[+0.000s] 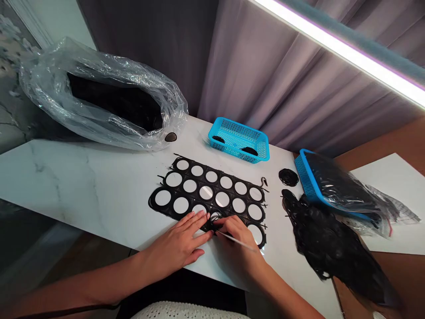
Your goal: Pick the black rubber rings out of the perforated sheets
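Observation:
A black rubbery-looking sheet [192, 198] with rows of round holes lies on the white marbled table, the white surface showing through the holes. My left hand [177, 241] rests on its near edge with fingers stretched out, pressing it down. Just right of those fingertips, my right hand [237, 235] pinches a thin pale stick-like tool [237, 241]. The tool's tip is hidden by the fingers at a near-row hole, where thin black loops [215, 218] show. Small black tabs and a curled scrap [264, 182] stick out along the sheet's sides.
A large clear plastic bag [109, 71] with dark contents stands at the back left, a dark oval piece [170, 137] beside it. A blue basket [239, 153] holds black discs. Rightward are a coiled black disc [288, 177], a black heap [328, 239] and another blue basket [307, 184] under bagged black material.

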{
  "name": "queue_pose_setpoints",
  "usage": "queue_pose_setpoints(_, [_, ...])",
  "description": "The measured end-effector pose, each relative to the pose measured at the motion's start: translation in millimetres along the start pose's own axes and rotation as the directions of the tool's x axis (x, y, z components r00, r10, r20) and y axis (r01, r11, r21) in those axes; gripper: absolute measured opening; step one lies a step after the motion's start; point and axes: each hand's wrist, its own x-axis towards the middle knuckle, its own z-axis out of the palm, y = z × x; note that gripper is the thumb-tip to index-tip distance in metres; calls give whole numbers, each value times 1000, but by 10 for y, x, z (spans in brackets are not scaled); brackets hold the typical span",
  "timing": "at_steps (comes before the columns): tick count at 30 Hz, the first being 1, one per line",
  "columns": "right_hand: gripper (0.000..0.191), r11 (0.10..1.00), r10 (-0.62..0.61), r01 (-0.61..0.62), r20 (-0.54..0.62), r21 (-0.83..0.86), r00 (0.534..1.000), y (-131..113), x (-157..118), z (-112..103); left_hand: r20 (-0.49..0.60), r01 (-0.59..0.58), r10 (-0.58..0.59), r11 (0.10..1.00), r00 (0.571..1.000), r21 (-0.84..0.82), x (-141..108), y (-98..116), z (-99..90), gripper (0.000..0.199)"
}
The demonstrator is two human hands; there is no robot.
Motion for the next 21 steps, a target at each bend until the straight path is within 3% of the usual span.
queue_pose_setpoints(3, [18,969,-148,145,-3,-203,989,-13,-68,72,-21,2,-2,1000,1000,-8,-21,-10,28,42])
queue_pose_setpoints(6, [20,938,-151,129,-46,-323,987,100,26,-99,-45,2,-3,1000,999,-22,-32,-17,40,44])
queue_pose_setpoints(9, [20,926,-18,-84,-265,-367,964,335,263,-526,-39,-1,1,1000,999,-22,-38,-21,31,47])
queue_pose_setpoints(10, [18,906,40,-197,-387,-374,921,409,342,-677,-35,-2,1,1000,999,-22,-39,-22,22,47])
queue_pose_setpoints(12, [21,900,211,-353,-451,-257,867,495,462,-915,-21,-6,5,999,1000,-34,-33,-21,-15,46])
queue_pose_setpoints(13, [23,908,304,-391,-406,-151,862,499,497,-986,-11,-2,1,999,1000,-53,-22,-19,-46,45])
queue_pose_setpoints(16, [28,858,472,-439,-71,269,879,358,524,-1005,-1,94,-96,977,995,-191,76,-5,-201,42])
queue_pose_setpoints(19, [33,655,476,-483,179,581,861,98,524,-878,14,239,-257,878,966,-414,286,-5,-391,58])
queue_pose_setpoints(21, [38,485,469,-524,298,700,832,-62,546,-798,53,260,-282,775,958,-576,454,-32,-478,70])
